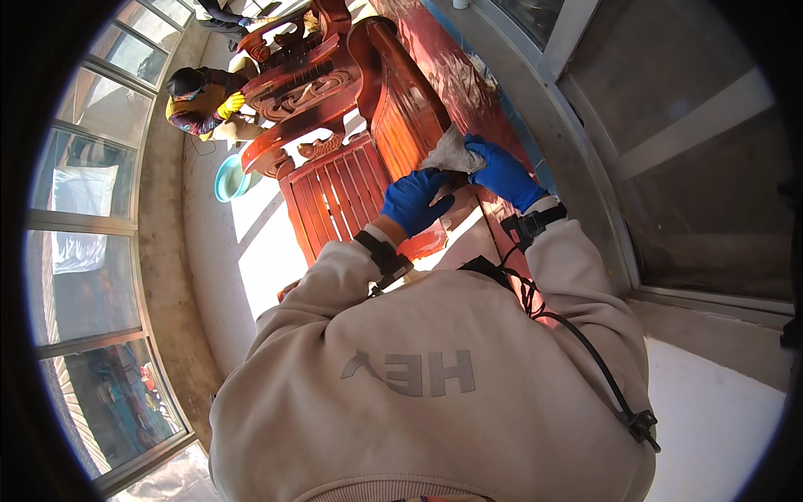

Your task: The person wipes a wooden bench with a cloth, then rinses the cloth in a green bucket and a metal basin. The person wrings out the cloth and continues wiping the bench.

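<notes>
A carved, reddish-brown wooden bench (pixel 401 119) with a slatted seat stands before me. My right hand (pixel 505 172), in a blue glove, grips a grey cloth (pixel 455 152) that lies against the near end of the bench's tall panel. In a matching blue glove, my left hand (pixel 417 199) is just left of the cloth, over the corner of the slatted part (pixel 332 188). Its thumb is apart from the fingers, and nothing shows in it. What lies under its fingertips is hidden.
A person in yellow gloves (pixel 207 103) crouches behind the bench, and another person (pixel 226 22) is farther off. A turquoise basin (pixel 231 179) stands on the floor at the left. Windows line the left side; a framed glass panel (pixel 690 157) is at the right.
</notes>
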The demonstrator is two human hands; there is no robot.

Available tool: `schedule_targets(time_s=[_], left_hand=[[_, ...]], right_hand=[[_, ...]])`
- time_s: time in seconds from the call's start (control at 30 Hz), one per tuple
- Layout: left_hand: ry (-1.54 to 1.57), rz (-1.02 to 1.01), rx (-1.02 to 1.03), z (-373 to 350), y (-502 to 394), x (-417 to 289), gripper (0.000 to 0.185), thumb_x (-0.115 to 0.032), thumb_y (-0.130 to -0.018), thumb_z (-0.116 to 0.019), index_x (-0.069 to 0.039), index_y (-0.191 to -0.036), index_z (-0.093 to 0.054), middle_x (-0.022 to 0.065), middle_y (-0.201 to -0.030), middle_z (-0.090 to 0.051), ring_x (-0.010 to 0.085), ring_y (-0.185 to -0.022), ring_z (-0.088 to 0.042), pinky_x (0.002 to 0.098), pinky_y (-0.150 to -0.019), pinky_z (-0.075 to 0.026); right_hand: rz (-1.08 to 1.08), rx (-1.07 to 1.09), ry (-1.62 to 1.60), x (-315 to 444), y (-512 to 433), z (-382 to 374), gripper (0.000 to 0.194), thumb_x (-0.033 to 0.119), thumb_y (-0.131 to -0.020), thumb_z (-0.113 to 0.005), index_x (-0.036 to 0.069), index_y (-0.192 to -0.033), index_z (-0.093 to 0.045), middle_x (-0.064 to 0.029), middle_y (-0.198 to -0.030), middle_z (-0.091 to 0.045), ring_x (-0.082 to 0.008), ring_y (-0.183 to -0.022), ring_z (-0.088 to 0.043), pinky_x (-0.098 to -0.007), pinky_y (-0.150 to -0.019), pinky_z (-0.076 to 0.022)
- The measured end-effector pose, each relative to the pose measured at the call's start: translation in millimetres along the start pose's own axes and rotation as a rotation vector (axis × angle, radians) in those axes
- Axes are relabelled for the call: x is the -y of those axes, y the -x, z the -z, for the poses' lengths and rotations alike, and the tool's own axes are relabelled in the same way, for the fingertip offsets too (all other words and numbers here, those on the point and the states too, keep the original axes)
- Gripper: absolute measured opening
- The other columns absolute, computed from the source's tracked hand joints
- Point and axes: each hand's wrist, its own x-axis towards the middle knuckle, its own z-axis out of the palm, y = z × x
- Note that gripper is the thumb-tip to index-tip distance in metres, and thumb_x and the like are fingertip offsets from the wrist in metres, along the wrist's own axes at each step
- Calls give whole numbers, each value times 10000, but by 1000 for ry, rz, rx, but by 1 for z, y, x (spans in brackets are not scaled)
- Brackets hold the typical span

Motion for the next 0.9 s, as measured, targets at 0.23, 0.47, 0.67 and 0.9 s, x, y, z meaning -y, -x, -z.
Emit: schedule_targets(time_s=[0.23, 0.47, 0.67, 0.9], left_hand=[[6, -54, -78, 0, 9, 5, 435, -368, -860, -640, -128, -1220, -598, 116, -1031, -641, 348, -888, -642, 441, -753, -529], [-17, 75, -74, 8, 31, 20, 436, -398, -878, -634, -143, -1230, -601, 103, -1145, -643, 331, -1002, -636, 432, -832, -525], [36, 215, -118, 1, 60, 47, 442, -400, -895, -654, -152, -1257, -607, 116, -1251, -622, 327, -1081, -617, 418, -898, -509], [67, 442, -45, -4, 92, 69, 482, -462, -897, -621, -163, -1275, -608, 99, -1283, -614, 316, -1155, -596, 421, -946, -494]], right_hand=[[-221, -161, -275, 5, 5, -22, 397, 238, -886, -670, -41, -1163, -617, -206, -1114, -675, -304, -999, -662, -362, -876, -508], [-465, -51, -494, -37, -12, -31, 245, 252, -946, -565, 20, -892, -620, -29, -736, -584, -132, -667, -503, -303, -641, -431], [-446, -237, -716, -80, 4, -50, 250, 274, -966, -539, 44, -948, -637, 11, -765, -531, -119, -695, -452, -278, -655, -406], [-553, -377, -915, -73, 18, -52, 282, 286, -980, -531, 33, -1088, -595, -25, -939, -584, -153, -823, -544, -278, -759, -451]])
